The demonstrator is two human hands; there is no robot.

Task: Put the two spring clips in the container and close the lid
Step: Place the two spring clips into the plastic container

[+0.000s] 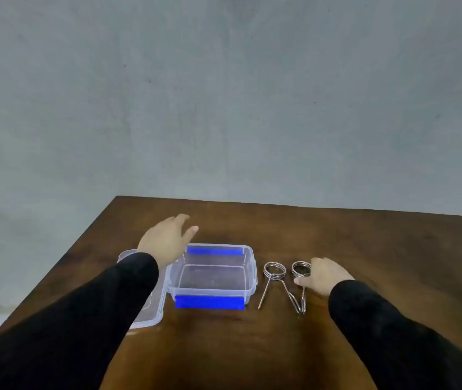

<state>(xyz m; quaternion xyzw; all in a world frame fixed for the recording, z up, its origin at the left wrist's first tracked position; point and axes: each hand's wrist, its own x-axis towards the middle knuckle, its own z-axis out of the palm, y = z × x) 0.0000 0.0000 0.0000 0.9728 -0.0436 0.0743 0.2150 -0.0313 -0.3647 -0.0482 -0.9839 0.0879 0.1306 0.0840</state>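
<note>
Closest to you, both black sleeves (89, 313) come up from the bottom edge, so you're squared up to the wooden table (337, 243) with the work dead ahead at 12 o'clock. Your right hand (324, 275) sits at about 1 o'clock, fingers curled down onto the right-hand spring clip (301, 273), thumb by its coil. Looks like you're about to pinch it, but I can't tell if you've actually got a grip yet. The other spring clip (274, 273) lies just beside it, untouched, legs splayed toward you; the two clips' leg tips nearly meet. Handy spot, just right of the container (248, 280), so it's a short hop in. The container is open and empty, blue latches front and back. Its clear lid (151, 311) lies flat at the box's 9 o'clock, mostly under your left arm. Farthest out, your left hand (166, 239) hovers open, holding nothing, over the box's far-left corner, probably ready to steady it or grab the lid later.
</note>
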